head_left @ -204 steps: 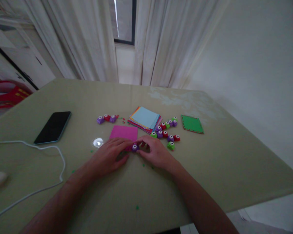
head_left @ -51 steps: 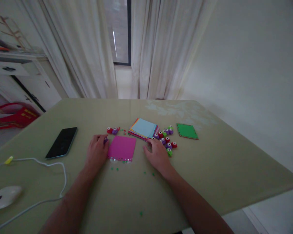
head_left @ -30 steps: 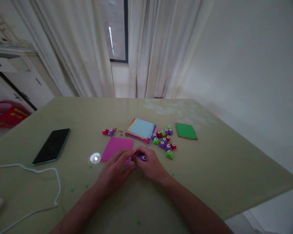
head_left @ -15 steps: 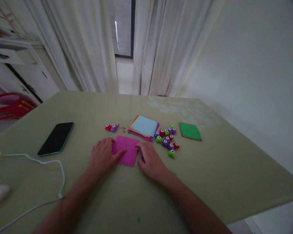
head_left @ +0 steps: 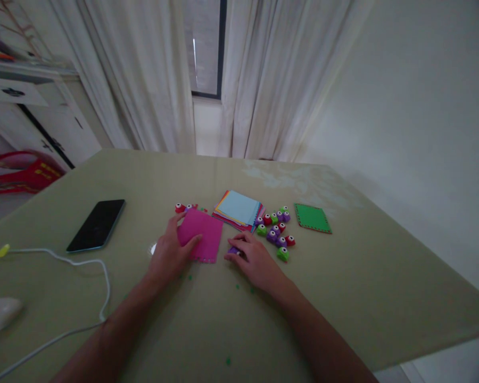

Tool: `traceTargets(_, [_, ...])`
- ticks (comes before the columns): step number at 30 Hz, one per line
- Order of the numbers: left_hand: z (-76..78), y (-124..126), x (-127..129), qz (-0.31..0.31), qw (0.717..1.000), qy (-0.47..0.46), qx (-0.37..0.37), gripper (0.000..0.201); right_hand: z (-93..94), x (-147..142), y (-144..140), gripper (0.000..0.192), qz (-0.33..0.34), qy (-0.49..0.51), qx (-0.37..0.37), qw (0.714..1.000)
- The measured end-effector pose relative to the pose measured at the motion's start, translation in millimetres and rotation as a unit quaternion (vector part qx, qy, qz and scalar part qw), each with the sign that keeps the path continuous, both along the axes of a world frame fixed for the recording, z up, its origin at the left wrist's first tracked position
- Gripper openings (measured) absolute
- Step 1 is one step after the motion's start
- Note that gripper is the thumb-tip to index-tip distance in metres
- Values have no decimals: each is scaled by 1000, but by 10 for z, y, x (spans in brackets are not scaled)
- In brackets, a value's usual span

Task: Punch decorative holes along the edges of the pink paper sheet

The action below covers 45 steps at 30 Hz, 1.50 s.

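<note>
Left hand [head_left: 171, 254]: fingers spread flat, thumb pinching the pink paper square's [head_left: 201, 234] near-left corner.
Right hand [head_left: 255, 258]: curled loosely over a small purple punch [head_left: 234, 249] just right of the pink paper; grip unclear.
Pink paper: thin, matte, near edge perforated.
Left of it: glossy black phone [head_left: 97, 224], white cable [head_left: 64, 261].
Right of it: stacked coloured sheets [head_left: 239, 208], cluster of rounded plastic punches [head_left: 274, 230], green square [head_left: 312, 218].
Desk [head_left: 383, 276]: smooth olive, open near edge.
</note>
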<state>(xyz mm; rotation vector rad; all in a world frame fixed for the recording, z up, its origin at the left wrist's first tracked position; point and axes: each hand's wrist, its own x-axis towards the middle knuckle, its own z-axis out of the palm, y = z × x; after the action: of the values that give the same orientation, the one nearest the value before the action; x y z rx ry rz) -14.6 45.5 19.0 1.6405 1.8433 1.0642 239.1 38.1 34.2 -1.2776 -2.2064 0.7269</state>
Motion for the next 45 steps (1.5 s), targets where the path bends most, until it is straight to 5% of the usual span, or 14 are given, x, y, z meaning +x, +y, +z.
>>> traceTargets(7, [20, 24, -16, 6, 995, -102, 0, 66, 56, 12, -27, 19, 0, -33, 4, 999])
traceTargets(11, [13, 27, -23, 24, 993, -117, -17, 62, 23, 11, -30, 33, 39, -32, 26, 998])
traceTargets(16, [46, 19, -37, 20, 997, -73, 1, 47, -7, -6, -16, 26, -39, -37, 20, 998])
traceTargets(34, [-55, -16, 52, -43, 996, -73, -11, 55, -59, -31, 16, 37, -26, 143, -3, 989])
traceTargets(45, [-33, -34, 52, -39, 995, -91, -10, 58, -66, -32, 9, 33, -18, 151, -3, 988])
